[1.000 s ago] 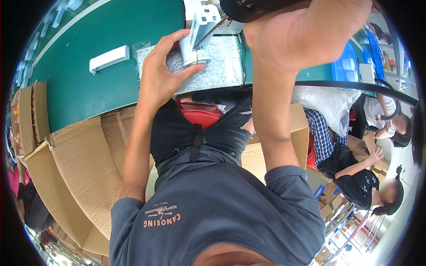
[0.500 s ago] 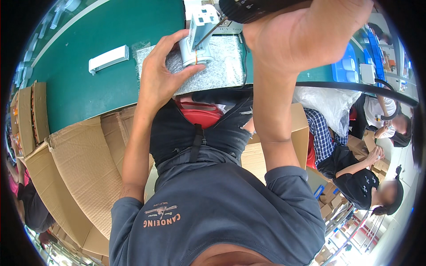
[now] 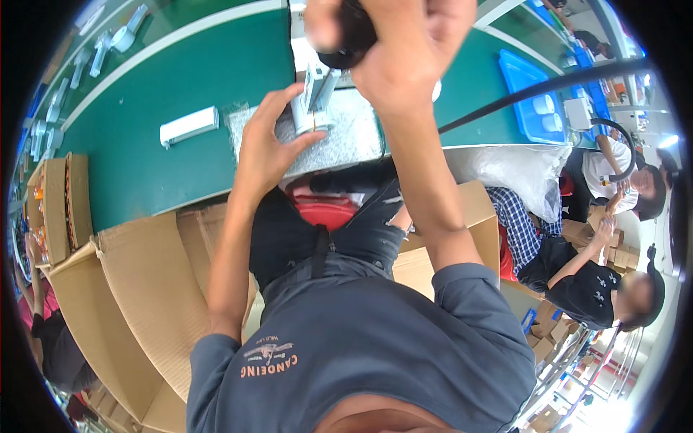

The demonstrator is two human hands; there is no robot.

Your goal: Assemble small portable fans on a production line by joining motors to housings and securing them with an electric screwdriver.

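Note:
My left hand point(image 3: 263, 148) is closed round a white plastic part point(image 3: 299, 121), which has a round base and an upright arm, with fingers and thumb on either side of the base. A thin orange wire shows at that base. Above it, my right hand point(image 3: 408, 61) grips a black electric screwdriver point(image 3: 352, 36); its bit points down at the part's upright arm. Whether the tip touches a screw cannot be made out. Under the part lies a sheet of bubble wrap point(image 3: 354, 141) at the table's near edge.
On the green table point(image 3: 144, 169), a long white plastic piece point(image 3: 189, 128) lies left of the bubble wrap. A blue tray point(image 3: 518, 79) with white cups is at the right. Cardboard boxes point(image 3: 137, 289) stand beside my legs. A black cable point(image 3: 534, 94) crosses the right side; co-workers point(image 3: 585, 289) sit beyond.
My right hand and the screwdriver have shifted left and tipped more upright over the part. My left hand keeps its hold. The whole view has also shifted slightly.

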